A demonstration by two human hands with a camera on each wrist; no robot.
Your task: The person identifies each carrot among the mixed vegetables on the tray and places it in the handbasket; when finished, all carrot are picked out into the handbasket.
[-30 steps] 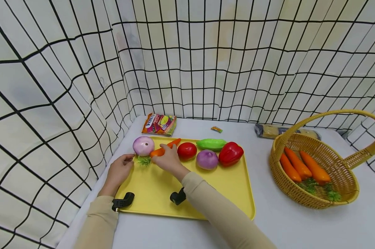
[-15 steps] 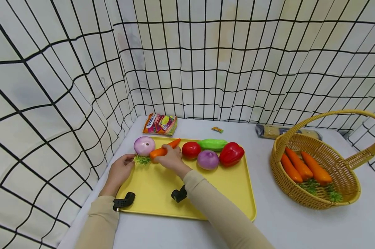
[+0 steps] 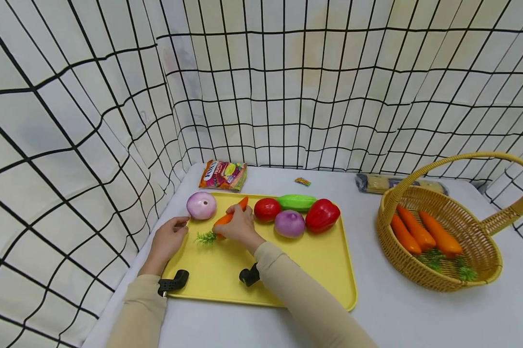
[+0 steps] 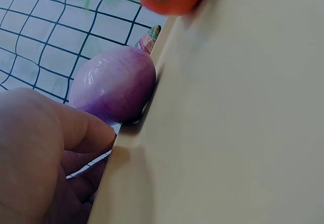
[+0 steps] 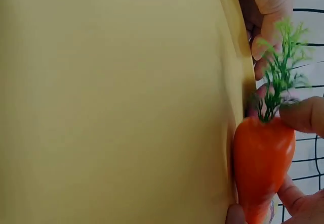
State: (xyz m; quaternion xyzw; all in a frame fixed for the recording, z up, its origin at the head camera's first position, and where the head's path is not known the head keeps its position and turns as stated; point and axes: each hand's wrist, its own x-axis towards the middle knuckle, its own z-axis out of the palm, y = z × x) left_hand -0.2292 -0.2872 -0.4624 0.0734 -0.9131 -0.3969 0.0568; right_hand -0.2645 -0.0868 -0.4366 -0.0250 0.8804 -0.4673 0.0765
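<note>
My right hand (image 3: 239, 223) grips an orange carrot (image 3: 224, 220) with green leafy tops (image 3: 206, 237) over the yellow tray (image 3: 287, 270). In the right wrist view, the thumb is near the base of the greens and other fingers are lower along the carrot (image 5: 263, 153). My left hand (image 3: 170, 237) holds the tray's left rim, its bent fingers at the edge and partly outside it. A purple onion (image 3: 201, 206) sits in the tray's far left corner, just beyond the left fingertips; it also shows in the left wrist view.
Right of the carrot lie a tomato (image 3: 267, 210), a green ridged vegetable (image 3: 297, 202), another purple onion (image 3: 289, 224) and a red bell pepper (image 3: 323, 216). A wicker basket (image 3: 396, 251) with three carrots stands right. Behind are a sweets bag (image 3: 223, 175), a small wrapper (image 3: 302, 181) and a long packet (image 3: 374, 184).
My right hand has shifted the carrot slightly toward me and turned it more upright in the view, its greens now away from the onion. The left hand has stayed at the rim.
</note>
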